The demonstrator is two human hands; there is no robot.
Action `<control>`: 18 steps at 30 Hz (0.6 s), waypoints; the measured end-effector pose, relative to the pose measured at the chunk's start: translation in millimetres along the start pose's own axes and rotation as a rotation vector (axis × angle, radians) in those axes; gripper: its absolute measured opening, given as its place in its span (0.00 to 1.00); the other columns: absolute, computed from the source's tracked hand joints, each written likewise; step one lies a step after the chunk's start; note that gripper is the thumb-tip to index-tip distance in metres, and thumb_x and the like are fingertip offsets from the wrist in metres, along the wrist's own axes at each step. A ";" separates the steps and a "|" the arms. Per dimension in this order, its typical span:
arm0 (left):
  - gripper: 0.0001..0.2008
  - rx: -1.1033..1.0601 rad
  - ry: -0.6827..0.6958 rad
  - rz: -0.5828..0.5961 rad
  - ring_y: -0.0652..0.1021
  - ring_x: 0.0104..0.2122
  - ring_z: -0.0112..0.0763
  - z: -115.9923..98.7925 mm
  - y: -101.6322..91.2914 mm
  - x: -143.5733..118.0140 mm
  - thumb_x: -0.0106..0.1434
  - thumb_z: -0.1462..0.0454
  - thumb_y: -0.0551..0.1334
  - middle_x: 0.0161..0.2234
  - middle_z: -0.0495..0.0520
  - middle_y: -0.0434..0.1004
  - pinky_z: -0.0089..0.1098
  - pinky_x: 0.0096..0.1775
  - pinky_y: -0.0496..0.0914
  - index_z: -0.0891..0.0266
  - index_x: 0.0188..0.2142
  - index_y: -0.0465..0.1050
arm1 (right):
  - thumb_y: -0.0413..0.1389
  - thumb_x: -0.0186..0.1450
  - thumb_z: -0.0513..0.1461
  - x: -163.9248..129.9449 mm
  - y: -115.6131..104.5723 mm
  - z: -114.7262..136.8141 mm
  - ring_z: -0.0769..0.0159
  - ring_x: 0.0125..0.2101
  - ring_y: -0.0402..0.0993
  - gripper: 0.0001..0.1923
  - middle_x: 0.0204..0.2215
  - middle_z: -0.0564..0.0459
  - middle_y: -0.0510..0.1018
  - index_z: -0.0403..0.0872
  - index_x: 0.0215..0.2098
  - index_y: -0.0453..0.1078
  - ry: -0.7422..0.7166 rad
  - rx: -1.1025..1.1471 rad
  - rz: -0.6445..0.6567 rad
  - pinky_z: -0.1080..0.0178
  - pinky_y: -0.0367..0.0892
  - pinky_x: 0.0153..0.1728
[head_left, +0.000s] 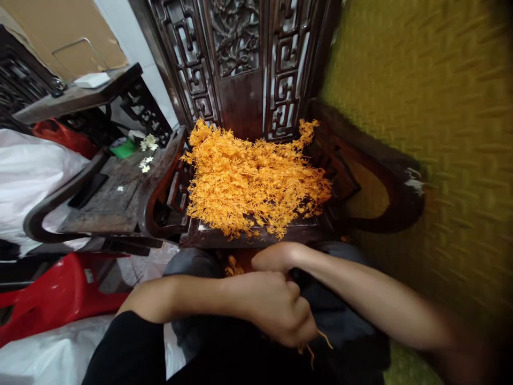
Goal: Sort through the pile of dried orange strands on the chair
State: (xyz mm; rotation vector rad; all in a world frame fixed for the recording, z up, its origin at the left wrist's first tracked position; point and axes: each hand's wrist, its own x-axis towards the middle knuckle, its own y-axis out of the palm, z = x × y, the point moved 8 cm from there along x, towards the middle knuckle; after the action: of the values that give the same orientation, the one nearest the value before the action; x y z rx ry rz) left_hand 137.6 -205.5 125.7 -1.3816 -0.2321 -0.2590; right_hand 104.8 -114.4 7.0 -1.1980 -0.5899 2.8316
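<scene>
My left hand is closed in a fist over my lap. Thin orange stems stick out below its fingers. Just beyond it, my right hand bends inward, its fingers hidden behind the left one. A small orange sprig shows past my left wrist, above my knees; whether it belongs to the held stems I cannot tell. In front of both hands, a large heap of orange artificial flower sprigs covers most of the seat of a dark carved wooden chair.
At left stands a dark wooden side table bearing a green tape roll and pale small flowers. A red plastic stool and white bags are on the left. A yellow-green woven surface rises on the right, beside the chair's curved arm.
</scene>
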 end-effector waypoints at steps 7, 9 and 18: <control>0.19 -0.131 0.021 0.050 0.74 0.21 0.32 -30.1 19.2 -1.1 0.67 0.69 0.53 0.19 0.53 0.68 0.36 0.20 0.64 0.58 0.27 0.81 | 0.60 0.59 0.43 10.8 24.7 13.4 0.74 0.20 0.61 0.12 0.17 0.59 0.67 0.40 0.25 0.75 -0.155 0.254 0.118 0.69 0.57 0.21; 0.18 -0.111 -0.028 0.034 0.75 0.24 0.32 -15.5 14.8 -4.4 0.68 0.68 0.54 0.25 0.55 0.74 0.36 0.22 0.66 0.59 0.28 0.81 | 0.57 0.64 0.44 -6.2 -5.3 12.5 0.75 0.21 0.59 0.14 0.19 0.59 0.68 0.42 0.28 0.75 -0.190 0.308 -0.098 0.70 0.55 0.22; 0.16 0.129 -0.776 -0.386 0.71 0.60 0.43 136.4 -71.3 -84.6 0.65 0.75 0.57 0.57 0.57 0.76 0.50 0.61 0.64 0.58 0.47 0.77 | 0.59 0.68 0.49 -163.7 -128.3 -50.2 0.72 0.18 0.57 0.23 0.14 0.58 0.64 0.44 0.20 0.70 -0.414 0.591 -1.481 0.65 0.54 0.23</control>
State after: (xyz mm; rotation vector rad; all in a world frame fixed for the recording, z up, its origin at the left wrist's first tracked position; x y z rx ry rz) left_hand 33.4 -79.4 189.6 -1.2463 -1.1454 -0.0097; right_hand 238.2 -3.5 132.3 0.0738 -0.3237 1.6500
